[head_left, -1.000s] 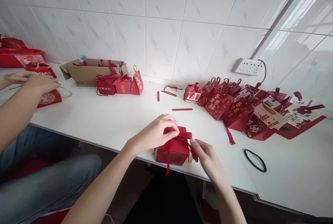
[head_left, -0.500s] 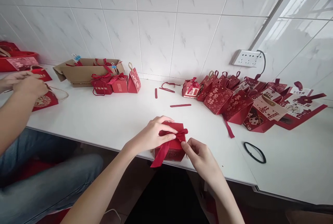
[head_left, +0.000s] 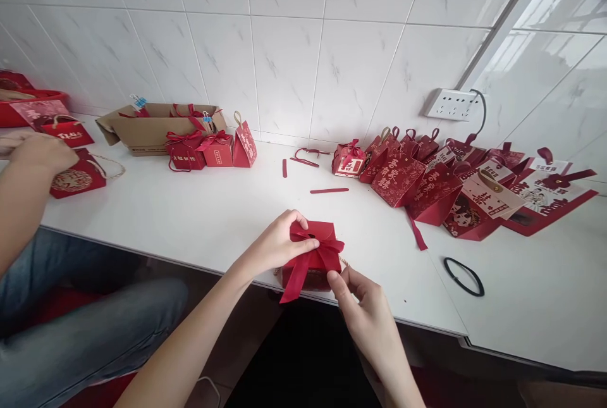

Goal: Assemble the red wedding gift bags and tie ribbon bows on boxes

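Note:
A red box (head_left: pixel 322 229) stands at the table's front edge, with a red ribbon bow (head_left: pixel 300 272) across its top and one tail hanging down the front left. My left hand (head_left: pixel 279 238) is at the box's left side, its thumb on the bow's knot and its bent fingers on the left loop, pinching the ribbon. At the front right corner, my right hand (head_left: pixel 360 294) has thumb and forefinger pressed together on the ribbon's right tail, mostly hidden by the fingers. Twisted cord shows at both sides of the box.
Several red gift boxes (head_left: pixel 398 177) stand at the right, near a black loop (head_left: pixel 463 276) and a power strip (head_left: pixel 453 105). Red strips (head_left: pixel 329 191) lie mid-table. A cardboard box (head_left: pixel 156 133) is back left; another person's hands (head_left: pixel 40 152) work at far left.
My left fingers have drawn back from the top of the bow, baring more of it. My right hand has moved slightly down. The other person's hands have moved left.

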`<state>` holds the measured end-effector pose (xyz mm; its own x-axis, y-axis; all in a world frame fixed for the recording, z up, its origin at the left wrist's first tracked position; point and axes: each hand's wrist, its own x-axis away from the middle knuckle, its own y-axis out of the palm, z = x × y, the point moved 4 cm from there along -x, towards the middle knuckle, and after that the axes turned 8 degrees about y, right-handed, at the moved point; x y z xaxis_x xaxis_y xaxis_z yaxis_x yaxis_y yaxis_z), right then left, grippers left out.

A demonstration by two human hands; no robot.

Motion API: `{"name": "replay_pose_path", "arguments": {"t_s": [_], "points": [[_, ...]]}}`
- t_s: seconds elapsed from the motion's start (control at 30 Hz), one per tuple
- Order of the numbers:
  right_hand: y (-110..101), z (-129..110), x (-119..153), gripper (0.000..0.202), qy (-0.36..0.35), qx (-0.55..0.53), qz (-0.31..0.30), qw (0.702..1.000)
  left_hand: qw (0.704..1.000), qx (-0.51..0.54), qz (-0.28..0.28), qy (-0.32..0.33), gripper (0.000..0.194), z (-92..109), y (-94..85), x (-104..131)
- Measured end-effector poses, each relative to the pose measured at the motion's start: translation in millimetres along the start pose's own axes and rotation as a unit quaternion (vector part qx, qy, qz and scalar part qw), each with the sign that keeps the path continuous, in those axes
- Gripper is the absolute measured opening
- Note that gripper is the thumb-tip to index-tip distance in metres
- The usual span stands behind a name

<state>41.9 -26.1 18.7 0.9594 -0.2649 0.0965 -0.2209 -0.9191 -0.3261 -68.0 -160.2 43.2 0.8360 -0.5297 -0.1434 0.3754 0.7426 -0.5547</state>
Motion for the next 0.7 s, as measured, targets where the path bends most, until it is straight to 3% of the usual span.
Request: {"name": "replay_pose_path", "arguments": {"t_s": [0.23,0.7], "points": [[2,6,-5,0.056,0.039,-0.055,-0.017,0.998,1.0,-0.026,-0.004,-0.007,0.029,2,-1.9,-2],[12,3,-3,0.04,-0.146,0.036,0.033,0.988,0.999,-0.034,0.016,-0.021,0.029,2,-2.4,-1]]}}
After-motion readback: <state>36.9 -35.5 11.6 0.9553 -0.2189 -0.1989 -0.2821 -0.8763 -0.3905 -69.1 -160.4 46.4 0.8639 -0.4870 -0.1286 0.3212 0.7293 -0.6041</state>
